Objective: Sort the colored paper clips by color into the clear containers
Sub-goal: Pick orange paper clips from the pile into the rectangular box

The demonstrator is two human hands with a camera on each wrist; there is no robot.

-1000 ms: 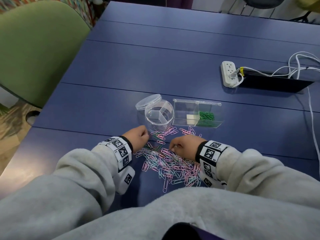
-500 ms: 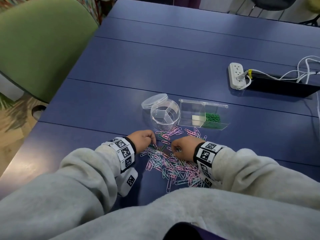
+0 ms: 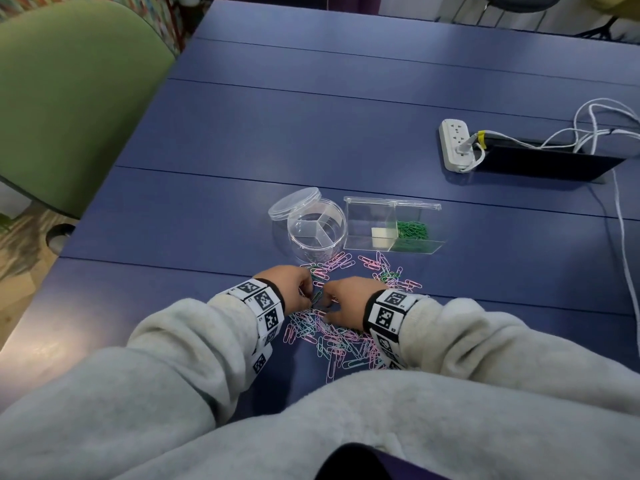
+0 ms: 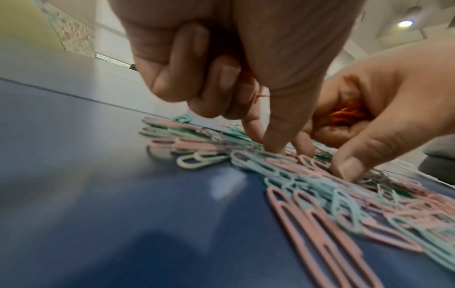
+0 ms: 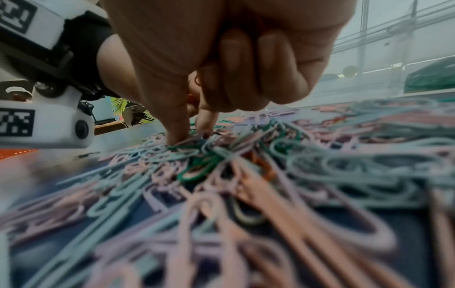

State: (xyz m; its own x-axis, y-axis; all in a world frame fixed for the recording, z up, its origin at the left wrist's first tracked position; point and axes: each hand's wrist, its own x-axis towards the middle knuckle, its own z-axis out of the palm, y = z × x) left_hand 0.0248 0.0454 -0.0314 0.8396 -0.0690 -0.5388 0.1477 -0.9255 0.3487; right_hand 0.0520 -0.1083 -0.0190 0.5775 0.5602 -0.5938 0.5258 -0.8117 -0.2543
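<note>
Our left hand [image 3: 293, 287] and right hand [image 3: 343, 299] each squeeze a bunch of orange clips [image 4: 344, 117] while poking the pile [image 3: 332, 337] just in front of the round box [image 3: 317, 233]. Full fists could drop clips back.

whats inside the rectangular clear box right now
Green clips are piled in the right compartment of the box. The left compartment shows only a pale square at its base, no clips. The box's clear walls hide nothing that can be made out.
</note>
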